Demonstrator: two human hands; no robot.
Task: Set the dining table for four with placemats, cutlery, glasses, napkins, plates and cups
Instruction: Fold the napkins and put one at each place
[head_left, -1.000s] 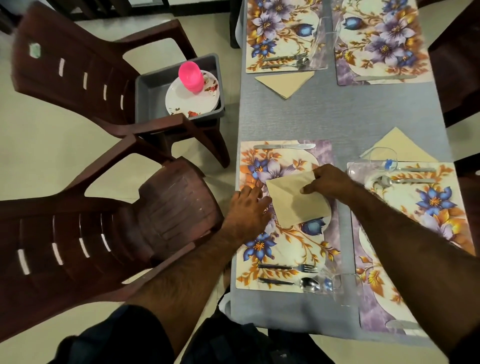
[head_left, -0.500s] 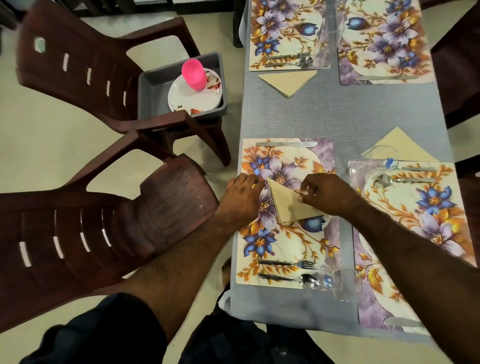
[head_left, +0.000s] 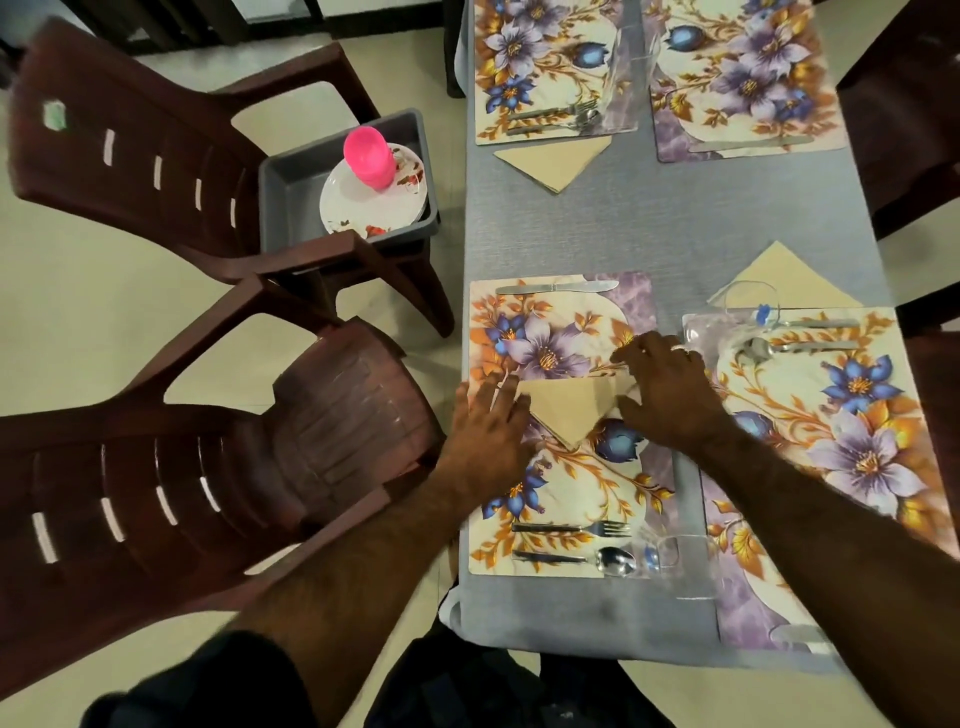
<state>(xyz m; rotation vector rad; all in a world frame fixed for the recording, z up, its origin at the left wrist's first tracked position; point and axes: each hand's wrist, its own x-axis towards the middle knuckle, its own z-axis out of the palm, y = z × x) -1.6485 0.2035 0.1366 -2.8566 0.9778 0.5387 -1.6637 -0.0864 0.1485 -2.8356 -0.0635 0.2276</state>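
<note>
Napkin (head_left: 566, 408) pressed into a triangle on the near-left placemat (head_left: 561, 499).
Left hand (head_left: 488, 431) and right hand (head_left: 670, 395) lie flat-fingered on its 2 corners; light, limp paper, best pinched at a corner.

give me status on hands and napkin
Left hand and right hand flat, pressing napkin. Napkin folded in a triangle on placemat. Nothing in the way.
</note>
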